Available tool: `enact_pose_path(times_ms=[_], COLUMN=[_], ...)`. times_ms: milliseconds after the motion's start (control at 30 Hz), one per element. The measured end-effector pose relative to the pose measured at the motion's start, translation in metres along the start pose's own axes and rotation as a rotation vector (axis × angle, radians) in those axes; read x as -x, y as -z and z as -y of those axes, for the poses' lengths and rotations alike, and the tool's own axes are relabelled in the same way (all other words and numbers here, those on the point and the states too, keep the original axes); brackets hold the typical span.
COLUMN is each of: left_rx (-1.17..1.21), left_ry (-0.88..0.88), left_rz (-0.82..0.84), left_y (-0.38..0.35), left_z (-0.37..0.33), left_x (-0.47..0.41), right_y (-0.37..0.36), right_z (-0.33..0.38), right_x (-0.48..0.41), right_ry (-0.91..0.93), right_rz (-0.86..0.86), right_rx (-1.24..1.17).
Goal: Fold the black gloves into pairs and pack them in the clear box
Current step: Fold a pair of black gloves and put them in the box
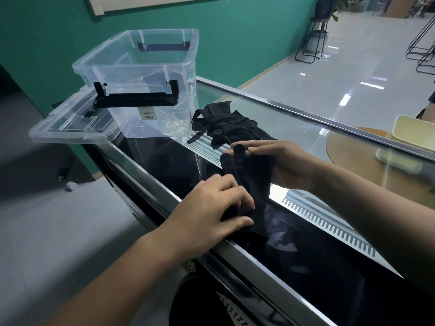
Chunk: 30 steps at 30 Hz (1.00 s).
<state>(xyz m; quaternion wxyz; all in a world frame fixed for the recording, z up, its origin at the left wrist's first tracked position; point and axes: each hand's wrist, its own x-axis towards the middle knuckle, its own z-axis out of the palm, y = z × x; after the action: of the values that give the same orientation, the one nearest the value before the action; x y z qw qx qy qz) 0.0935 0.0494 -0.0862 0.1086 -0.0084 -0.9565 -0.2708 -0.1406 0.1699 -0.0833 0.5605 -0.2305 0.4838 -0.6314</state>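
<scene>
We see the left hand (211, 205) fingers curled, pinching the black glove's (249, 182) cuff, while the right hand (282, 163) fingers pinch its fingertips.

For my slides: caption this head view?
Both hands fold a black glove beside the empty clear box.

Bright daylight from the upper right glares off the polished floor (329, 74) and glass countertop (294, 128); wide-angle bending at edges

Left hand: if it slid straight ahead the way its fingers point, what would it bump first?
Probably the black fabric glove that the left hand already touches; beyond it, the right hand, though depth is unclear.
</scene>
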Motion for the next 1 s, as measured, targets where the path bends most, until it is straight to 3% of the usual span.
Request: enact_pose_path(times_ms=[233, 633, 800, 1000], left_rx=[-0.076, -0.054, -0.116, -0.076], left_ry=[0.069, 0.182, 0.189, 0.061], left_rz=[0.066, 0.251, 0.272, 0.233], left_y=[-0.001, 0.008, 0.015, 0.017], left_z=[0.009, 0.011, 0.012, 0.006], left_x=[-0.002, -0.015, -0.022, -0.036], right_y=[-0.009, 0.004, 0.006, 0.011], right_z=[-0.002, -0.004, 0.010, -0.010], right_x=[0.000, -0.002, 0.016, 0.032], right_ry=[0.183, 0.554, 0.551, 0.486], right_rz=[-0.157, -0.483, -0.499, -0.444], right_rx=[0.125, 1.031, 1.207, 1.445])
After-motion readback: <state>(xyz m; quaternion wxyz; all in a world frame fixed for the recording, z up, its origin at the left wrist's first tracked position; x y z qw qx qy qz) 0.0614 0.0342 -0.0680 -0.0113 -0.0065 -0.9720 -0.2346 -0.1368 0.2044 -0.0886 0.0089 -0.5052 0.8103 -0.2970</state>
